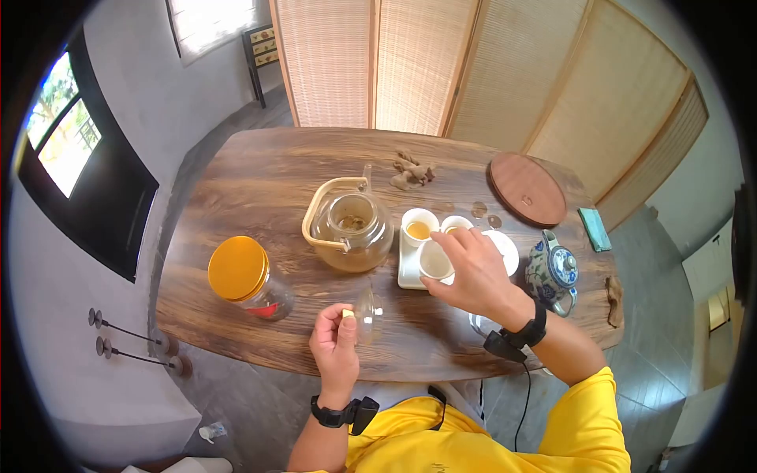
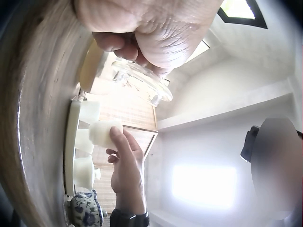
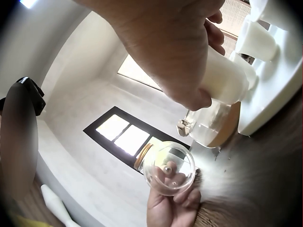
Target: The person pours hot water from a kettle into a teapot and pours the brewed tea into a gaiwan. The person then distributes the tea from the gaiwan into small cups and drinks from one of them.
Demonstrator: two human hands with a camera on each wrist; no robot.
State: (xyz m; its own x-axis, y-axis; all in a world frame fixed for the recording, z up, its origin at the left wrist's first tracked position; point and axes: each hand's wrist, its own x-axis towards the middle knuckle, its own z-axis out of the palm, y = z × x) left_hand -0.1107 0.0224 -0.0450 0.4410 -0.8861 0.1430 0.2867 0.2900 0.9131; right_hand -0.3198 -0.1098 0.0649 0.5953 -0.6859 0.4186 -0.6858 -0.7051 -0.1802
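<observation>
My left hand pinches a clear round glass lid by its small pale knob, tilted on edge near the front of the table. In my right hand, fingers and thumb grip a white cup by its sides, over the front of a white tray; the left wrist view shows this cup raised beside the others. Two white cups stand behind it, one with amber tea, the other cup partly hidden by my fingers. A lidded white cup stands further along the tray.
Left of the tray stands a lidless glass teapot with a bamboo handle. A jar with an orange lid is at left. To the right are a blue-and-white teapot, a round wooden board and a teal cloth.
</observation>
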